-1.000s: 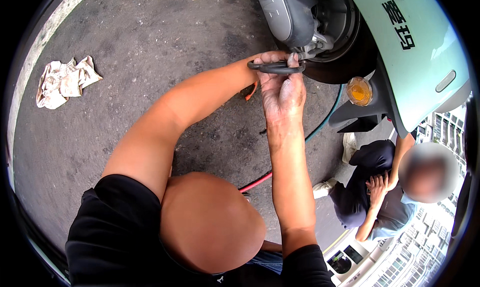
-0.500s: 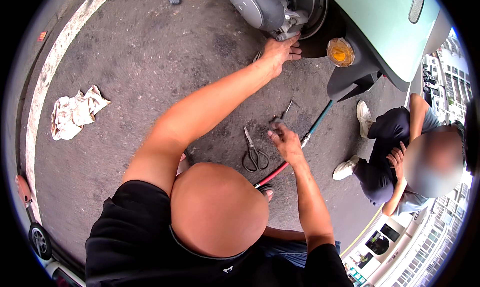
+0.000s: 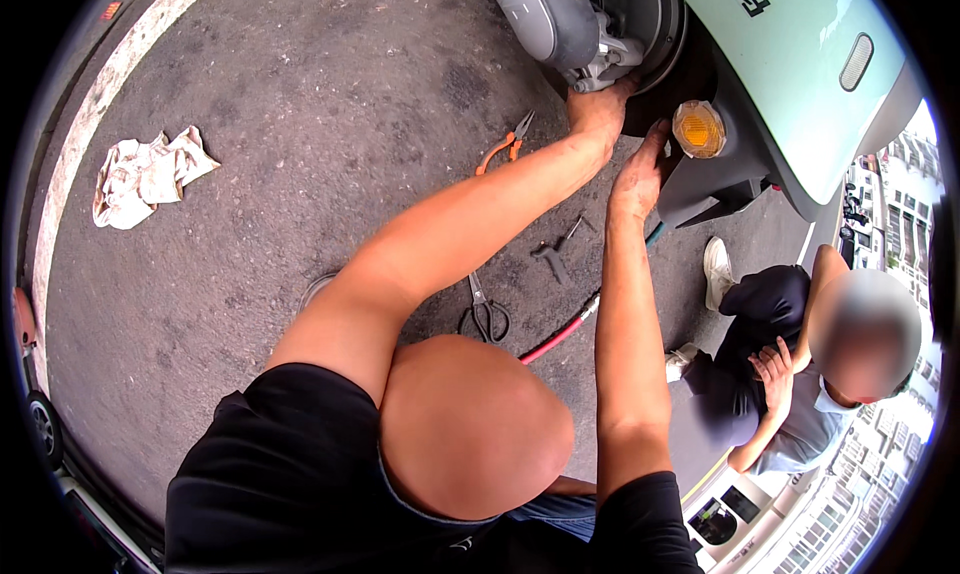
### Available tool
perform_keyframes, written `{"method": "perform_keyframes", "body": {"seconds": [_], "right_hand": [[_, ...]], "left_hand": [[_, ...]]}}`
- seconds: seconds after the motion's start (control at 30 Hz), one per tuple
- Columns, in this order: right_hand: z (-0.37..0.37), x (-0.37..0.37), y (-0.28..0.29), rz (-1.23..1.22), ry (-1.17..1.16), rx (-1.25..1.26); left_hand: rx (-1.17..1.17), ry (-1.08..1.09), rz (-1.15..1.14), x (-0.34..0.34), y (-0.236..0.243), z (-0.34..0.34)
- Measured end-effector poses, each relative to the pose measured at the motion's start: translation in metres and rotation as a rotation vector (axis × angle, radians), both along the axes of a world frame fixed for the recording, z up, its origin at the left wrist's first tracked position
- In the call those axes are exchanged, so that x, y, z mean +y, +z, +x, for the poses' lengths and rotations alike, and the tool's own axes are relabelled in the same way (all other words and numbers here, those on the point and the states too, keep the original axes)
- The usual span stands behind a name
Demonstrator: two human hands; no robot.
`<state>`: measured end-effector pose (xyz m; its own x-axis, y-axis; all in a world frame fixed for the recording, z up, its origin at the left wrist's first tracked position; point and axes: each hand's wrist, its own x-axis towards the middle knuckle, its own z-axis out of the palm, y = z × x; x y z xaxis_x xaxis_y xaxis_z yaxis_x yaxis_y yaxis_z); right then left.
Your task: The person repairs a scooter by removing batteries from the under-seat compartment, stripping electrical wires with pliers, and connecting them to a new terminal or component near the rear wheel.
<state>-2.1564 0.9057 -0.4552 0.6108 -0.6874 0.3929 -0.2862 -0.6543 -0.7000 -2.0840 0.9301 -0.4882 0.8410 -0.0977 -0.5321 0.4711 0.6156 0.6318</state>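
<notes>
Joining the left hand (image 3: 597,122), the right hand (image 3: 638,179) nears the wheel (image 3: 662,34).

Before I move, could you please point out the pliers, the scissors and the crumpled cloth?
Pliers (image 3: 514,140): head view, around the pivot.
Scissors (image 3: 480,302): head view, around the pivot.
Crumpled cloth (image 3: 150,177): head view, its middle.

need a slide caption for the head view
Left hand and right hand at the wheel of a mint-green scooter, scissors and orange-handled pliers lying on the pavement.
</notes>
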Motion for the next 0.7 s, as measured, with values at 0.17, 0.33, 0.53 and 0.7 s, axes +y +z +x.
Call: {"method": "perform_keyframes", "body": {"seconds": [0.17,0.33,0.53,0.7], "right_hand": [[-0.004,-0.005,0.007,0.067,0.021,-0.046],[-0.006,0.004,0.015,0.214,0.074,-0.014],[-0.013,-0.007,-0.007,0.269,-0.038,-0.052],[-0.072,0.008,-0.037,0.477,0.131,0.261]], "left_hand": [[0.002,-0.189,-0.087,0.018,0.012,-0.008],[-0.225,-0.286,0.068,0.031,-0.014,-0.005],[-0.259,-0.385,0.077,0.032,-0.01,0.0],[-0.159,-0.481,0.018,0.045,-0.01,0.007]]}}
